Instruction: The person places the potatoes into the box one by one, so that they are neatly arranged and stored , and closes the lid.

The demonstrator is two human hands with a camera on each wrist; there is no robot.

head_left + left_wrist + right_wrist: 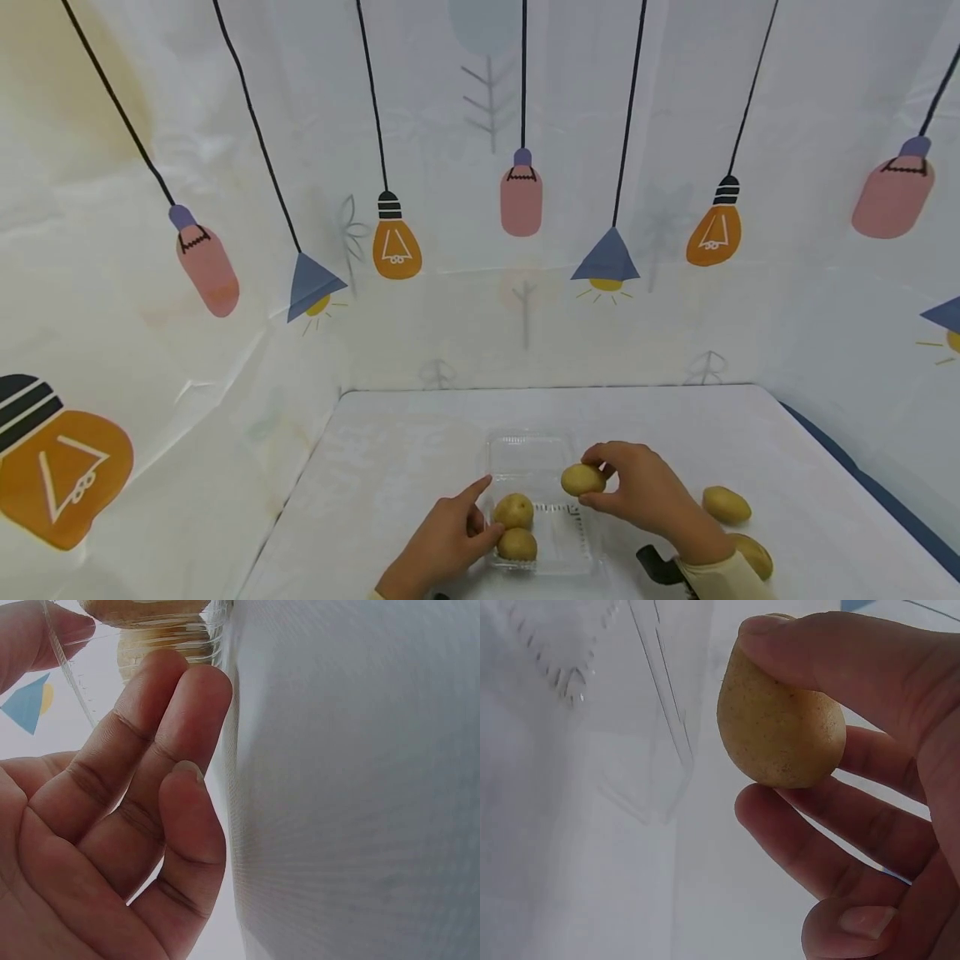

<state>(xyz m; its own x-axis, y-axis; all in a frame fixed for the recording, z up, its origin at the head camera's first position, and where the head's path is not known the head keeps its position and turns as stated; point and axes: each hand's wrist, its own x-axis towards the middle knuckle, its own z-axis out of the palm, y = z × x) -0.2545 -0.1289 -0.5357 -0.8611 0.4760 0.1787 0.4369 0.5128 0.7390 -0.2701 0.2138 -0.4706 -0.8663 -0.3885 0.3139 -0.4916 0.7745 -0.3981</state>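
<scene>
A clear plastic clamshell container (558, 542) lies with its lid folded back on the white table. Two potatoes (514, 510) sit one behind the other along its left side. My left hand (447, 537) pinches the container's left edge, thumb by the nearer potato and index finger stretched along the side; in the left wrist view, its other fingers (199, 712) lie against the outer wall. Over the container's right side, my right hand (645, 492) holds another potato (776, 720) between thumb and fingers, raised above the table.
Two more potatoes (726, 505) lie on the table (420, 433) to the right, the nearer one partly behind my right forearm. A black strap (658, 565) shows at the right wrist. A white sheet printed with lamps (450, 333) hangs behind the table.
</scene>
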